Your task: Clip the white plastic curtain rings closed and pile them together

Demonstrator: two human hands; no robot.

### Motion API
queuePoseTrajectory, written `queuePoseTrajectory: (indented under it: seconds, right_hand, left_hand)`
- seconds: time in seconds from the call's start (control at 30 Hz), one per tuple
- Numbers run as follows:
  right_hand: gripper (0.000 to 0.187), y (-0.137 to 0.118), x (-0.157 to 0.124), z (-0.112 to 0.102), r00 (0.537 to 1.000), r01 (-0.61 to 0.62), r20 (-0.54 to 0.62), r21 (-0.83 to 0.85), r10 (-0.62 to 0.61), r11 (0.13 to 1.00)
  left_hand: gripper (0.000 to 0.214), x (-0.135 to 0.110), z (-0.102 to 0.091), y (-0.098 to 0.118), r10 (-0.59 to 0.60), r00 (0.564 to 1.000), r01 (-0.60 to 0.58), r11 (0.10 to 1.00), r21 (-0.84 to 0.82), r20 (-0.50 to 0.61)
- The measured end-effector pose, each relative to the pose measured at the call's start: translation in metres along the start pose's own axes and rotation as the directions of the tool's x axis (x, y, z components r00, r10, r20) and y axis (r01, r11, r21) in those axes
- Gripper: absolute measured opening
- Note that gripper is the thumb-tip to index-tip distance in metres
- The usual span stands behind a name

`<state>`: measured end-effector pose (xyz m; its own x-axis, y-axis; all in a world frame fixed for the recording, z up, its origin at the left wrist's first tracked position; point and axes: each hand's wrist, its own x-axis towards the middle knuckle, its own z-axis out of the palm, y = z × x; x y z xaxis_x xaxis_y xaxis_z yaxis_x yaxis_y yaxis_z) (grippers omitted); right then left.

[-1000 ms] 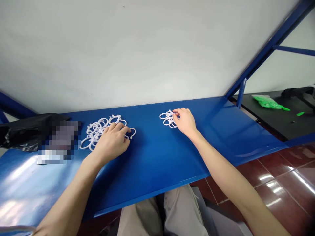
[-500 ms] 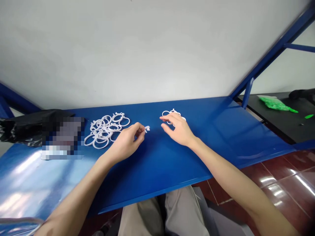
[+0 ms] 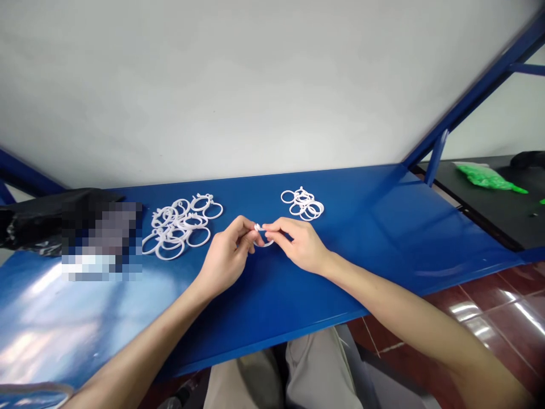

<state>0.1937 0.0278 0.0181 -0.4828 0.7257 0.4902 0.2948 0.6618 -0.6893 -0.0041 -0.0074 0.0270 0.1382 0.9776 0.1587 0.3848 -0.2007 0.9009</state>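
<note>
Two hands of yours meet over the blue table (image 3: 272,301), with one white ring (image 3: 268,244) between them. Your left hand (image 3: 223,253) pinches it from one side, thumb against fingers, and your right hand (image 3: 303,244) pinches it from the other; the fingertips are close together and cover much of the ring, leaving a lower arc and a small knobbed part in sight. Left of your left hand lies the larger pile of white rings (image 3: 174,234), overlapping one another. Just beyond your right hand is the smaller pile of white rings (image 3: 304,199), apart from your fingers.

Further left, you have a black plastic bag (image 3: 46,218) on the table, and next to it a pixelated item (image 3: 110,233) that you cannot make out. The pale wall (image 3: 247,91) closes off the table's far edge. To your right, a blue brace (image 3: 437,156) rises near the table's far corner; past it, a green bundle (image 3: 487,177) sits on a black surface (image 3: 506,213). Your knees (image 3: 319,369) show below the near edge.
</note>
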Motion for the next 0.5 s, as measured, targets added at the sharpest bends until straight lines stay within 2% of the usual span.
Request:
queuePoseTrajectory:
  seconds: [0.17, 0.33, 0.4, 0.5]
  right_hand:
    - [0.019, -0.001, -0.003, 0.002, 0.988, 0.147, 0.056, -0.1, -0.142, 0.984]
    - [0.017, 0.003, 0.001, 0.003, 0.983, 0.184, 0.047, -0.148, -0.179, 0.972]
    - [0.019, 0.007, 0.007, 0.0, 0.984, 0.18, 0.039, -0.215, -0.176, 0.96]
    - [0.022, 0.017, 0.016, -0.012, 0.993, 0.103, -0.018, -0.366, -0.117, 0.925]
  left_hand:
    - [0.014, -0.005, 0.002, 0.0, 0.083, 0.996, -0.078, 0.979, 0.189, -0.019]
    - [0.013, 0.002, -0.004, -0.004, 0.169, 0.985, -0.172, 0.938, 0.302, 0.036]
    - [0.017, 0.008, -0.01, -0.008, 0.23, 0.972, -0.227, 0.885, 0.407, 0.042]
    - [0.025, 0.019, -0.025, -0.017, 0.321, 0.947, -0.249, 0.741, 0.624, -0.003]
